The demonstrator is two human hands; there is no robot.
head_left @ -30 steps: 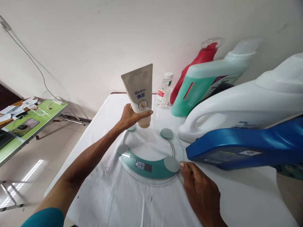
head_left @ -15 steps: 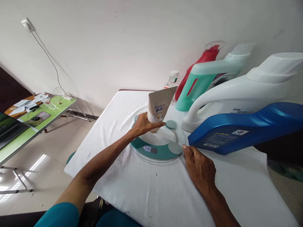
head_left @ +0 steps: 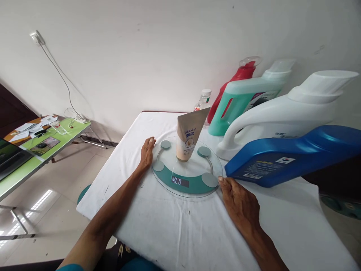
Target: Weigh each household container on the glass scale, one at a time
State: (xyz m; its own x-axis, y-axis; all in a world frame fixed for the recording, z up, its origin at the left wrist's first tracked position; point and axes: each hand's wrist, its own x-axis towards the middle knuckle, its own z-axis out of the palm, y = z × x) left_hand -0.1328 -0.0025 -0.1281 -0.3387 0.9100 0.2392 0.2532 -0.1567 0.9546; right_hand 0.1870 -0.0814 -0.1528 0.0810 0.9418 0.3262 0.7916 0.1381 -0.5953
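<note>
Tube (head_left: 188,135) upright on scale (head_left: 186,182), between 2 flat, empty hands: left (head_left: 147,153), right (head_left: 241,203).

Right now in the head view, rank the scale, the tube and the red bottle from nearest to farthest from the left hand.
1. Scale: beside the left hand.
2. Tube: upright on the scale.
3. Red bottle: back by the wall.

A plain white wall (head_left: 158,49) fills the back of the room, with a small white fitting (head_left: 36,36) high on its left and a thin cable (head_left: 60,77) hanging down from it. Below stands a green-topped folding table (head_left: 36,150) strewn with papers (head_left: 31,126). The floor (head_left: 53,195) is pale glossy tile that catches bright striped reflections of light. A dark brown panel (head_left: 11,109) shows at the far left.
</note>
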